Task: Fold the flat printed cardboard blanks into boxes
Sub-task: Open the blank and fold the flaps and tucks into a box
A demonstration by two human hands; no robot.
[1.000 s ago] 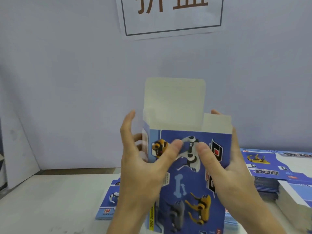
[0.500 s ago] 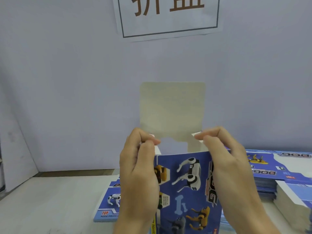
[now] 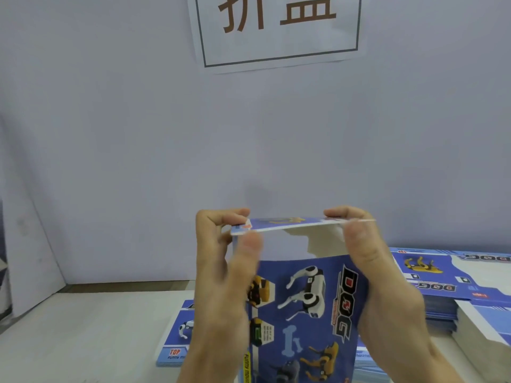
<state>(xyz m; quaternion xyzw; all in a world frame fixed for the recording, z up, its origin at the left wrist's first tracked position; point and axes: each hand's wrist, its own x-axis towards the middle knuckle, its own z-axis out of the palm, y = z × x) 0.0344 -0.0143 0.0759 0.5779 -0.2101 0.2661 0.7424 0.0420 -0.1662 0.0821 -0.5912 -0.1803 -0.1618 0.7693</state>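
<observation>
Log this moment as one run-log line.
step: closing top lid | left hand: pinches lid flap | right hand: pinches lid flap | box: upright, lid near horizontal, not tucked | flat blanks: stacked right

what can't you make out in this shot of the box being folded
- Head view: the box bottom is cut off by the lower frame edge, so its state there is unknown.
- Whether the top flap is tucked in: seen edge-on, ends covered by the left hand and right hand.
- The left thumb is motion-blurred.
- The wall sign is cropped by the top edge.
- The flat blanks behind the left hand are partly hidden.
</observation>
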